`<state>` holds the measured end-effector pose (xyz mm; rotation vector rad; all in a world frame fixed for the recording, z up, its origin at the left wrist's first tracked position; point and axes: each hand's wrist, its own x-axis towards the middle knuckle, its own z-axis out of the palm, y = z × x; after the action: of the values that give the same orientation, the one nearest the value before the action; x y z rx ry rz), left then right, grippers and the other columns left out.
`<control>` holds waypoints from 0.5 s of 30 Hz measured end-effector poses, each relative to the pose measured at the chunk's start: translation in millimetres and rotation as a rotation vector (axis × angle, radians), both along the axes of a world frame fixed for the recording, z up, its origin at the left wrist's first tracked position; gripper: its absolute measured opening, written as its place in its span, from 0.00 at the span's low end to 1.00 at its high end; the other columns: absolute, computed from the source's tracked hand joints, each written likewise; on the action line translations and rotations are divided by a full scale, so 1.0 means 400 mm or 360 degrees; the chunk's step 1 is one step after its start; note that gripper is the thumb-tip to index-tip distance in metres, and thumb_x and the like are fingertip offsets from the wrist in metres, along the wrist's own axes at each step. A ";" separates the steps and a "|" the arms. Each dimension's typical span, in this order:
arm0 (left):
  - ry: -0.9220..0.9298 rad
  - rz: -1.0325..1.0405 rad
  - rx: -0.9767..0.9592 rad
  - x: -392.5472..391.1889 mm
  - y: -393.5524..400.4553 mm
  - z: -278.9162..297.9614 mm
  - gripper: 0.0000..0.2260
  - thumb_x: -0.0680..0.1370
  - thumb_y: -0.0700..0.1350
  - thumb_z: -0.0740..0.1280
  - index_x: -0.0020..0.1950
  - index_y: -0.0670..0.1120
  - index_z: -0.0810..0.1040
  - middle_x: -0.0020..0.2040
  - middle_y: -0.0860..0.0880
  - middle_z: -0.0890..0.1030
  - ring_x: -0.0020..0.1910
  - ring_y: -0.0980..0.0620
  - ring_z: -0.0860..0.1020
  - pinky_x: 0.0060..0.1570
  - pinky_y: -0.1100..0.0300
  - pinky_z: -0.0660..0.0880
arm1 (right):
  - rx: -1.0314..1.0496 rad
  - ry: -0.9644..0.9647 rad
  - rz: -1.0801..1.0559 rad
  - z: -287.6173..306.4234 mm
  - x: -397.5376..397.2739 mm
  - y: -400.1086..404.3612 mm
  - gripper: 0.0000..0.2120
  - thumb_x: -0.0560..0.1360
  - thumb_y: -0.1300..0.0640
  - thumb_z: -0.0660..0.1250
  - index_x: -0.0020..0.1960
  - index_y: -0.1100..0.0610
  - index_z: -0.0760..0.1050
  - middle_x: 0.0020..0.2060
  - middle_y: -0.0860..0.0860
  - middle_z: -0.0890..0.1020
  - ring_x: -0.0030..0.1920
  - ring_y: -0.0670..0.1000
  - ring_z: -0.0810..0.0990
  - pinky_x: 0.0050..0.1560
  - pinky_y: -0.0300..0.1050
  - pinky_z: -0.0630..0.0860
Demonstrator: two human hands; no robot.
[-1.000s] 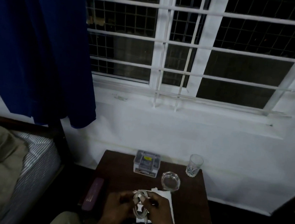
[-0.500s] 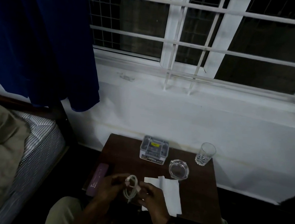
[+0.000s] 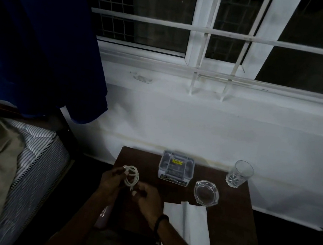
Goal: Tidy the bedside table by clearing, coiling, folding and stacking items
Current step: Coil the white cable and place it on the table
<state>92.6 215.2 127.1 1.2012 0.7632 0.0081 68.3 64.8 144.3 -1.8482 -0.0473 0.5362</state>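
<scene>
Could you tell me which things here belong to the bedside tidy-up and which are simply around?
Job: white cable in left hand, right hand, paper, small box, ashtray, glass.
Around: curtain, bed, window.

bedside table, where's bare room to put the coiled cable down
The left hand holds the coiled cable over the bedside table's bare back-left corner, left of the clear box. More bare wood lies right of the white paper, below the drinking glass. Around the ashtray it is crowded.
</scene>
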 end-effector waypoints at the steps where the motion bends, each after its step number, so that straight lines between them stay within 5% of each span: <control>1: -0.0019 0.0004 -0.0005 0.018 0.010 -0.014 0.13 0.76 0.30 0.65 0.60 0.30 0.76 0.53 0.32 0.80 0.36 0.46 0.82 0.36 0.56 0.83 | -0.0029 -0.0016 -0.0009 -0.011 0.018 0.015 0.14 0.75 0.61 0.68 0.60 0.51 0.79 0.55 0.46 0.83 0.56 0.44 0.80 0.60 0.38 0.76; 7: 0.0052 -0.0039 0.0044 0.088 0.038 -0.075 0.09 0.76 0.30 0.65 0.56 0.32 0.78 0.36 0.42 0.85 0.30 0.49 0.83 0.32 0.57 0.82 | -0.0115 -0.0074 -0.0008 -0.077 0.074 0.071 0.19 0.73 0.65 0.67 0.62 0.54 0.78 0.58 0.51 0.83 0.59 0.49 0.80 0.64 0.41 0.74; 11: 0.0184 -0.0117 0.0502 0.135 0.060 -0.123 0.13 0.74 0.35 0.71 0.57 0.34 0.80 0.53 0.34 0.83 0.50 0.40 0.82 0.56 0.49 0.78 | -0.0090 -0.0051 0.0022 -0.119 0.097 0.093 0.20 0.73 0.66 0.66 0.64 0.54 0.76 0.59 0.51 0.82 0.60 0.50 0.79 0.65 0.46 0.74; 15: 0.0291 -0.0247 0.0912 0.153 0.082 -0.148 0.14 0.73 0.43 0.74 0.56 0.40 0.83 0.53 0.38 0.84 0.53 0.42 0.82 0.59 0.49 0.78 | -0.0093 -0.0002 0.0069 -0.143 0.128 0.107 0.21 0.73 0.68 0.64 0.66 0.57 0.75 0.61 0.53 0.81 0.62 0.51 0.78 0.62 0.36 0.72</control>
<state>153.7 248.1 67.8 1.8238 0.8542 -0.0122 119.3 107.5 87.3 -1.9080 -0.0734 0.5718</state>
